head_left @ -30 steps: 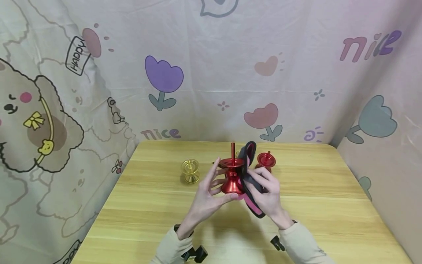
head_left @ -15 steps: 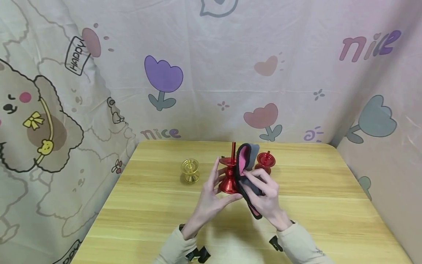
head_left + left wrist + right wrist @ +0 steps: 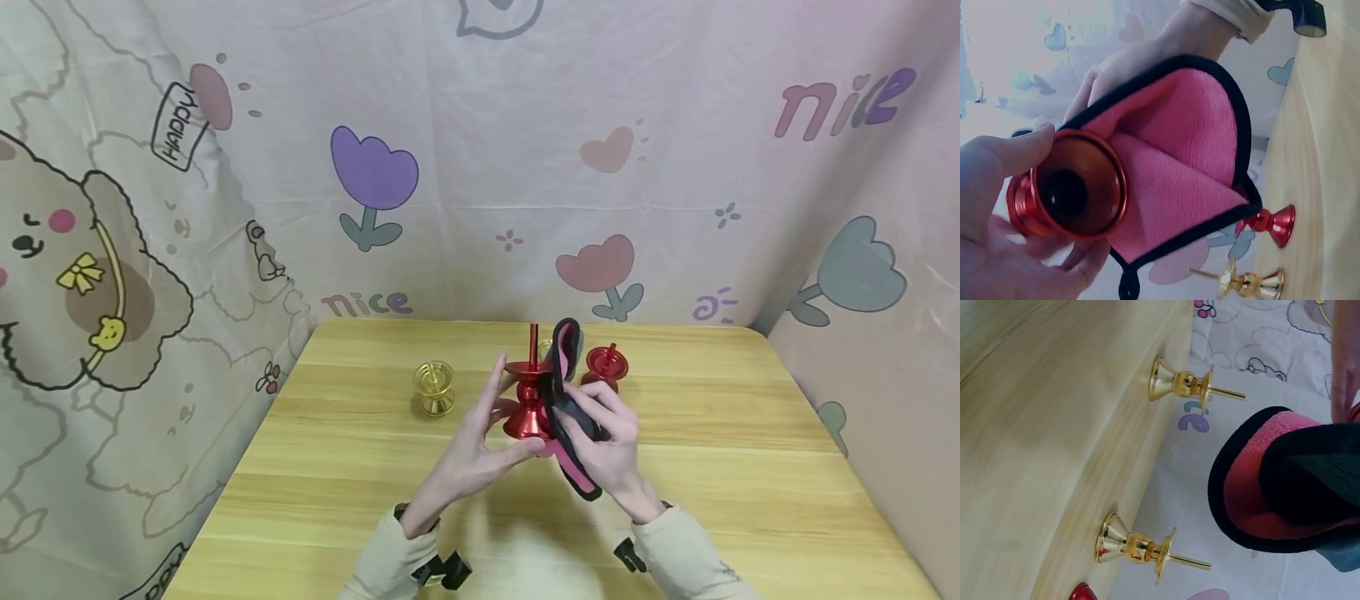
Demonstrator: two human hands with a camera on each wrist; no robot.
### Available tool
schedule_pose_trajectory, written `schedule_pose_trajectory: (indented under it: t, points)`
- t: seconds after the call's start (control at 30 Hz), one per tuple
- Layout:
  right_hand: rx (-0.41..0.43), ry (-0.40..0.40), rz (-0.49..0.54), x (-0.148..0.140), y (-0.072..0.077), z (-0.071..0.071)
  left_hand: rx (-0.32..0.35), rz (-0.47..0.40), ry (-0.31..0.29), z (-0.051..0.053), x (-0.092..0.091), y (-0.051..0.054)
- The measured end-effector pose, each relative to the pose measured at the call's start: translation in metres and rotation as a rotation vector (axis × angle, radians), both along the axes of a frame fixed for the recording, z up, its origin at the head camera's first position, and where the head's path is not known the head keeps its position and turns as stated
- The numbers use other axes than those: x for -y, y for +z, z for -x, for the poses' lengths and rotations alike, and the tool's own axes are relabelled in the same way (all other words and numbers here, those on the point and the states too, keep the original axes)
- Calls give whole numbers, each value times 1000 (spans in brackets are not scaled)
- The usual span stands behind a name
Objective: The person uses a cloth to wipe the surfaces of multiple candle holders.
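Observation:
My left hand [image 3: 476, 446] holds a red metal candle holder [image 3: 527, 418] above the table, its thin spike pointing up. The thumb lies by the flared base and the other fingers reach round the far side. In the left wrist view the hollow underside of the candle holder [image 3: 1100, 165] faces the camera. My right hand [image 3: 611, 437] grips a folded cloth [image 3: 577, 475], grey outside and pink inside with a black border. The cloth touches the candle holder's right side. In the left wrist view the pink face of the cloth [image 3: 1179, 175] spreads beside the base.
On the wooden table [image 3: 330, 475], a gold candle holder [image 3: 435, 387] stands left of my hands. A second gold candle holder [image 3: 1138, 545] is mostly hidden behind the cloth in the head view. Behind my right hand stands another red candle holder [image 3: 606, 364]. Printed curtains surround the table.
The cloth turned its pink face towards the left hand half a second ago and has swung back. The candle holder shifted slightly left, then right. Both hands keep their holds.

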State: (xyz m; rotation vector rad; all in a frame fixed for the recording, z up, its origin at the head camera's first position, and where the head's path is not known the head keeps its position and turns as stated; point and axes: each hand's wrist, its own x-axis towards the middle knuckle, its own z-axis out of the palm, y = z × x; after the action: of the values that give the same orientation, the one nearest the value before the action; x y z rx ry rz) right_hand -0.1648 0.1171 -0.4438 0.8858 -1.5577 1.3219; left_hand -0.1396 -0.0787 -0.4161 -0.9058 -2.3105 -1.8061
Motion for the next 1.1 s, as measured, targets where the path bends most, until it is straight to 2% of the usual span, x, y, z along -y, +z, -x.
schedule_pose_trajectory:
  t: [0.13, 0.23, 0.33, 0.47, 0.57, 0.63, 0.73, 0.83, 0.93, 1.03, 1.1]
  points:
    - [-92, -29, -48, 4, 0, -1, -62, -9, 67, -1, -4, 0]
    - [-136, -33, -57, 6, 1, 0, -108, -73, 53, 0, -4, -1]
    - [-135, -22, -41, 6, 2, 1, -75, -158, -19, 2, -1, -3]
    - [-48, 35, 30, 3, 0, 2, 40, -258, -121, 5, 4, -5]
    - [20, 58, 70, 1, -1, 2, 96, -251, -154, 6, 6, -5]
    - [28, 46, 65, -1, -1, 2, 96, -199, -136, 6, 5, -6]
    - [-13, 19, 27, -1, -2, 2, 80, -89, -40, 5, 2, -5]
    - [-72, 7, -8, 2, -2, 1, 78, -54, 39, 2, -1, -4]
    - [-119, 11, -21, 4, 1, 0, 93, -90, 65, 1, -3, -2]
    - [-143, 19, -21, 5, 3, 1, 105, -148, 49, 1, -2, -1]
    - [-126, 36, -8, 5, 4, 1, 120, -177, 33, 1, 0, -2]
